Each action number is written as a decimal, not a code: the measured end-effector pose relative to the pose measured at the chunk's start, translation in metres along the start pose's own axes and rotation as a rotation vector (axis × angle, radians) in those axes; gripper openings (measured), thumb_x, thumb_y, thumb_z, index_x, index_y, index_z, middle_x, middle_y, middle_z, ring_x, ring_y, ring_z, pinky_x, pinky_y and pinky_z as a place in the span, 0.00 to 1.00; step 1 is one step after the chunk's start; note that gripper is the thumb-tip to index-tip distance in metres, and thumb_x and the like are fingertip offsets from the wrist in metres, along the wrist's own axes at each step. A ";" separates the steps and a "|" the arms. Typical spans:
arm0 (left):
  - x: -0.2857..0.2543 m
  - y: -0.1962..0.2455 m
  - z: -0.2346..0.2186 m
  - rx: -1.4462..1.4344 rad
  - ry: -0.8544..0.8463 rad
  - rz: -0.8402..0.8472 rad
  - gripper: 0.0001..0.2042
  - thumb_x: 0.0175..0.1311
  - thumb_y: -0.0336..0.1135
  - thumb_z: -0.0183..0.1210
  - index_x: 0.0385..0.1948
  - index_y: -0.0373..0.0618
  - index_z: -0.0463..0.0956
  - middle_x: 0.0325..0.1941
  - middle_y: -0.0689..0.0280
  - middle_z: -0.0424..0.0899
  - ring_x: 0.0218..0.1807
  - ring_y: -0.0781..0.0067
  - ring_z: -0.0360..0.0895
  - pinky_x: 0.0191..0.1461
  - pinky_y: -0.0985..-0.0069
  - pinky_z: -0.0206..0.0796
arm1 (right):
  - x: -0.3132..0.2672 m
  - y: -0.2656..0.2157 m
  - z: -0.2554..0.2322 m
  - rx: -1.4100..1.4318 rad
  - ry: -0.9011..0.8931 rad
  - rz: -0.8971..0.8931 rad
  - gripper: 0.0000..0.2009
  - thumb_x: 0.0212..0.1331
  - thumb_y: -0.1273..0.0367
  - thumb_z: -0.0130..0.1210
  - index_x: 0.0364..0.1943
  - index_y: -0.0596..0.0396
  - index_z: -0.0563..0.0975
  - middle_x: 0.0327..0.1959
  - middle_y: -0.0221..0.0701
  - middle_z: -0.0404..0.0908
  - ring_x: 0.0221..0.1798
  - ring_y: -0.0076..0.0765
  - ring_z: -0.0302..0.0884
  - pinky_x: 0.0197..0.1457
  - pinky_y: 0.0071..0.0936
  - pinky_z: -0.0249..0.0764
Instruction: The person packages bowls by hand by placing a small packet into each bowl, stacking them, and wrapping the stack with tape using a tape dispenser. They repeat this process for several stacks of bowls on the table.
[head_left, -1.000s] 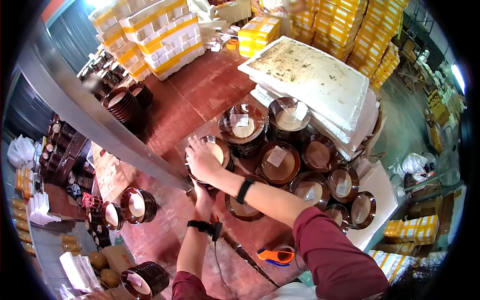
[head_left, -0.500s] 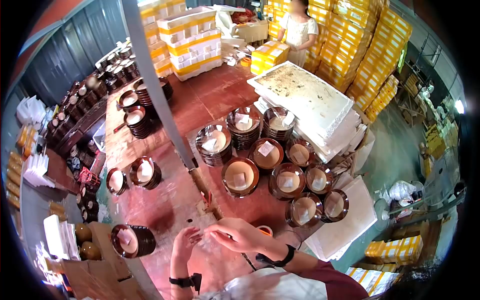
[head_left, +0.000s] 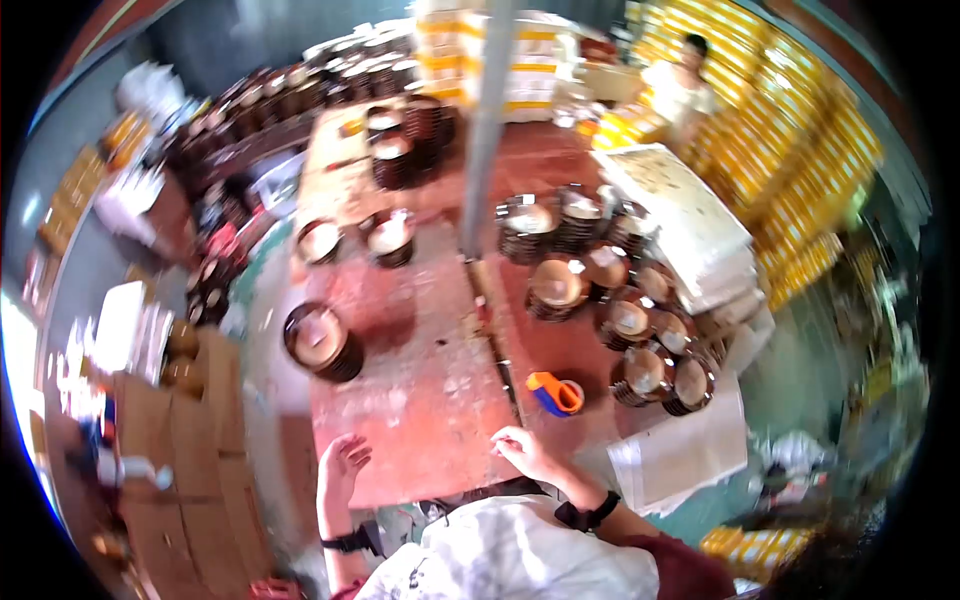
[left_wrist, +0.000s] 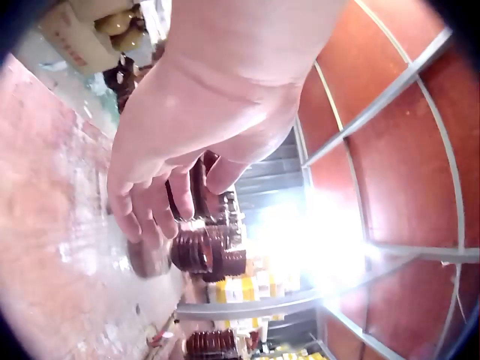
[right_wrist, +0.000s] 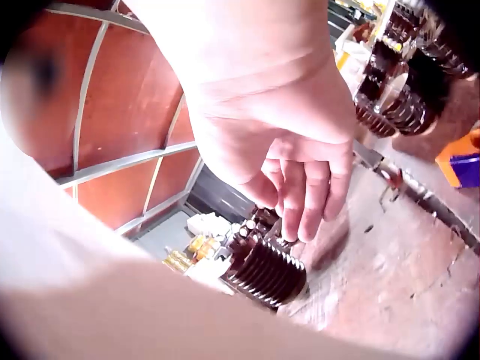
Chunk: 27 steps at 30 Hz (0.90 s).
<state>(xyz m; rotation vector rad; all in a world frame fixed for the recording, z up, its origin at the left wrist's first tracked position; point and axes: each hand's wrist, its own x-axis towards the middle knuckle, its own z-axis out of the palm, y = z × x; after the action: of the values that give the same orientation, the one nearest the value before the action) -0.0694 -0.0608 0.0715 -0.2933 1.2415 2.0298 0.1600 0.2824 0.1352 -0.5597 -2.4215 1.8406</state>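
Both hands hold nothing and are held above the near end of the red table (head_left: 400,420), in front of the person's body. My left hand (head_left: 345,462) has loosely bent fingers; in the left wrist view they overlap stacked brown bowls behind them. The nearest stack of brown bowls (head_left: 320,340) stands beyond this hand, at the table's left edge. My right hand (head_left: 525,452), also with relaxed fingers, is a short way below an orange and blue tape dispenser (head_left: 555,394). A ribbed stack of bowls (right_wrist: 268,271) appears past its fingertips in the right wrist view.
Several bowl stacks (head_left: 557,285) crowd the table's right side beside white foam sheets (head_left: 690,220). A metal post (head_left: 485,150) rises at mid-table. Two smaller stacks (head_left: 390,240) stand at left. Cardboard boxes (head_left: 180,440) are on the left; a person (head_left: 680,90) is at the back.
Both hands have left the bowl stack by the post and drawn back toward the body, then spread apart. The head view has swung left, so the table appears farther right.
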 end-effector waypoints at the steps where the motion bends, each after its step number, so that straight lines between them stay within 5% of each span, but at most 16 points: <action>1: -0.011 0.001 -0.011 -0.036 0.021 -0.001 0.13 0.74 0.44 0.51 0.46 0.45 0.78 0.49 0.58 0.85 0.50 0.56 0.82 0.58 0.59 0.72 | -0.004 0.002 0.016 0.032 -0.041 0.029 0.08 0.72 0.70 0.54 0.47 0.59 0.80 0.40 0.36 0.89 0.44 0.30 0.87 0.48 0.29 0.80; 4: -0.005 0.010 -0.056 -0.054 -0.057 -0.042 0.15 0.75 0.47 0.51 0.45 0.45 0.78 0.49 0.59 0.84 0.50 0.55 0.83 0.57 0.60 0.72 | 0.007 0.023 0.044 0.277 -0.237 0.159 0.11 0.74 0.65 0.55 0.50 0.59 0.79 0.42 0.32 0.88 0.47 0.31 0.86 0.54 0.29 0.80; 7: 0.060 0.030 -0.094 0.021 -0.103 -0.029 0.22 0.75 0.55 0.49 0.53 0.46 0.76 0.54 0.57 0.83 0.53 0.55 0.82 0.58 0.56 0.73 | 0.052 0.050 0.073 0.326 -0.337 0.253 0.20 0.75 0.58 0.53 0.62 0.56 0.72 0.57 0.36 0.81 0.57 0.34 0.80 0.61 0.33 0.76; 10: 0.129 0.070 -0.085 0.141 0.149 0.139 0.27 0.74 0.59 0.51 0.61 0.46 0.73 0.60 0.61 0.80 0.51 0.63 0.79 0.56 0.60 0.72 | 0.128 0.061 0.111 0.347 -0.319 0.291 0.30 0.74 0.49 0.52 0.70 0.54 0.64 0.69 0.40 0.71 0.68 0.39 0.72 0.68 0.40 0.70; 11: 0.151 0.080 -0.084 0.311 0.318 0.202 0.29 0.74 0.60 0.51 0.64 0.45 0.72 0.58 0.63 0.81 0.51 0.69 0.79 0.49 0.69 0.73 | 0.155 0.055 0.124 0.371 -0.280 0.291 0.32 0.73 0.47 0.52 0.70 0.53 0.64 0.69 0.39 0.70 0.69 0.40 0.70 0.69 0.41 0.69; 14: 0.184 0.104 -0.064 0.245 0.410 0.401 0.35 0.69 0.66 0.55 0.70 0.52 0.69 0.64 0.62 0.78 0.61 0.66 0.73 0.61 0.65 0.67 | 0.255 0.060 0.176 0.447 -0.083 0.305 0.36 0.71 0.40 0.49 0.74 0.46 0.62 0.71 0.32 0.69 0.73 0.36 0.62 0.72 0.44 0.62; 18: 0.219 0.122 -0.053 0.171 0.237 0.178 0.43 0.68 0.76 0.43 0.75 0.54 0.63 0.77 0.66 0.68 0.74 0.65 0.64 0.76 0.62 0.52 | 0.364 0.040 0.232 0.679 -0.066 0.219 0.34 0.74 0.40 0.43 0.76 0.41 0.61 0.76 0.27 0.65 0.76 0.32 0.57 0.77 0.39 0.53; 20: 0.242 0.117 -0.062 0.099 0.001 0.220 0.38 0.74 0.69 0.41 0.74 0.49 0.64 0.76 0.66 0.69 0.74 0.67 0.65 0.76 0.65 0.53 | 0.391 0.050 0.252 0.812 -0.071 0.171 0.34 0.75 0.41 0.40 0.76 0.43 0.62 0.77 0.26 0.64 0.77 0.31 0.56 0.78 0.37 0.50; 23: 0.256 0.100 -0.059 -0.008 -0.097 0.561 0.33 0.79 0.61 0.40 0.74 0.45 0.63 0.74 0.65 0.71 0.74 0.68 0.66 0.77 0.69 0.53 | 0.387 0.033 0.263 0.792 -0.030 0.151 0.33 0.77 0.41 0.35 0.78 0.41 0.60 0.79 0.25 0.59 0.79 0.33 0.53 0.80 0.37 0.52; 26: 0.272 0.088 -0.061 -0.199 -0.070 0.482 0.29 0.81 0.55 0.40 0.72 0.45 0.66 0.72 0.64 0.73 0.73 0.69 0.67 0.77 0.69 0.56 | 0.386 0.036 0.267 0.849 -0.012 0.063 0.33 0.77 0.42 0.36 0.78 0.41 0.60 0.80 0.25 0.58 0.80 0.30 0.52 0.80 0.36 0.51; 27: 0.270 0.081 -0.062 -0.191 -0.126 0.507 0.28 0.81 0.54 0.39 0.71 0.45 0.66 0.71 0.65 0.74 0.72 0.69 0.68 0.76 0.69 0.58 | 0.371 0.015 0.266 0.927 0.104 0.091 0.32 0.78 0.46 0.40 0.75 0.52 0.65 0.76 0.27 0.65 0.77 0.29 0.58 0.80 0.30 0.51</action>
<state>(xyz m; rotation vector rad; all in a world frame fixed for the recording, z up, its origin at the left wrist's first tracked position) -0.3274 -0.0103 -0.0483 0.0737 1.1227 2.5601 -0.2498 0.1565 -0.0214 -0.6284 -1.2397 2.5555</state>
